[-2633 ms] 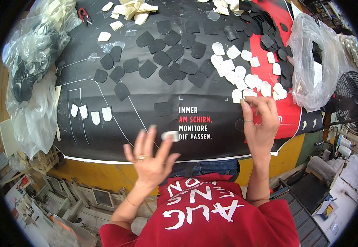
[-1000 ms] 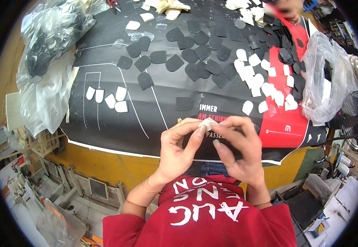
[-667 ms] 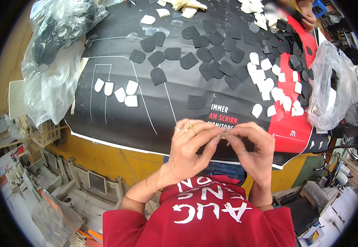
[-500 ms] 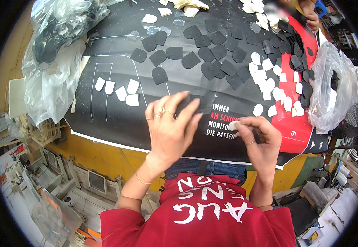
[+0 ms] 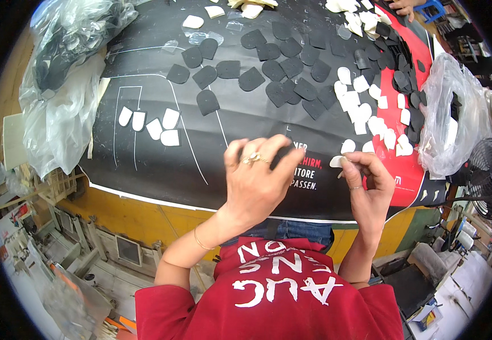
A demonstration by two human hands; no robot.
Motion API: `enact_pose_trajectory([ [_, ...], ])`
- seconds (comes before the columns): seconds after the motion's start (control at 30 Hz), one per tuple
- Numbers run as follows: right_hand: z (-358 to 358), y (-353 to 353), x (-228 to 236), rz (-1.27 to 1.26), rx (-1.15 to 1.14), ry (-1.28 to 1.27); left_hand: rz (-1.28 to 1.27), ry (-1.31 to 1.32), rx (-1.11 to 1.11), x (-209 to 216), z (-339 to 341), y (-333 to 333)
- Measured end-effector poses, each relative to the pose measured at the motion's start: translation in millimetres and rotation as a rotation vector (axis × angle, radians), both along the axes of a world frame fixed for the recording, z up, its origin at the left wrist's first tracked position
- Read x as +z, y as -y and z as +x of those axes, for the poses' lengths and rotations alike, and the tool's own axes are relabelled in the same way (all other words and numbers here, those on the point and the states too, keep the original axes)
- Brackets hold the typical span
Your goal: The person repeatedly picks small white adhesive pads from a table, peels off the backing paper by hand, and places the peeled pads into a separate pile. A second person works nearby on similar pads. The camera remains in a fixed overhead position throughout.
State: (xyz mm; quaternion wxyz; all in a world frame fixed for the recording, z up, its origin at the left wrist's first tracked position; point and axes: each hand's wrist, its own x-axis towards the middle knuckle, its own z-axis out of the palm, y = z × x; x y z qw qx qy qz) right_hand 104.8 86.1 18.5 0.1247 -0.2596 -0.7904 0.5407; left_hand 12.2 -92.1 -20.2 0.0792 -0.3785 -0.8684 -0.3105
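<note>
Hands [image 5: 260,184] apart, white piece [image 5: 336,162] pinched in right [image 5: 373,199]

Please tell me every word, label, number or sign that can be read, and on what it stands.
I won't copy wording, only say where it stands.
Red shirt: large white lettering, readable; a smaller line, too small.
Black sheet: white and red lettering, partly covered by the left hand, the rest readable.
Red area by the right hand: white mark; print below too small.
</note>
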Motion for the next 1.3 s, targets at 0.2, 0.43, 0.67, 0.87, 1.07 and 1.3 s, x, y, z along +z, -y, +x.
enact_pose_trajectory([
  [0.2,-3.1,-0.8,-3.5,-0.008,0.030,-0.010,-0.095,0.091,0.008,-0.9,9.4,-0.8],
  [0.43,-4.7,-2.9,-1.4,0.060,0.081,0.028,-0.107,-0.011,-0.203,-4.6,-5.4,-0.9],
  [0.67,-13.1,10.7,-0.7,-0.007,0.085,0.125,-0.100,0.018,-0.051,-2.6,6.1,19.4],
  [0.87,-25.3,23.6,-2.0,0.024,0.117,0.144,-0.135,-0.023,-0.067,-7.9,12.3,16.9],
  [1.07,-27.2,31.6,-11.1,0.104,0.079,0.123,-0.128,-0.042,-0.059,-10.0,15.3,16.2],
  [1.3,-26.2,31.8,-11.9,0.153,0.106,0.118,-0.125,-0.040,-0.059,-10.5,15.9,15.9],
])
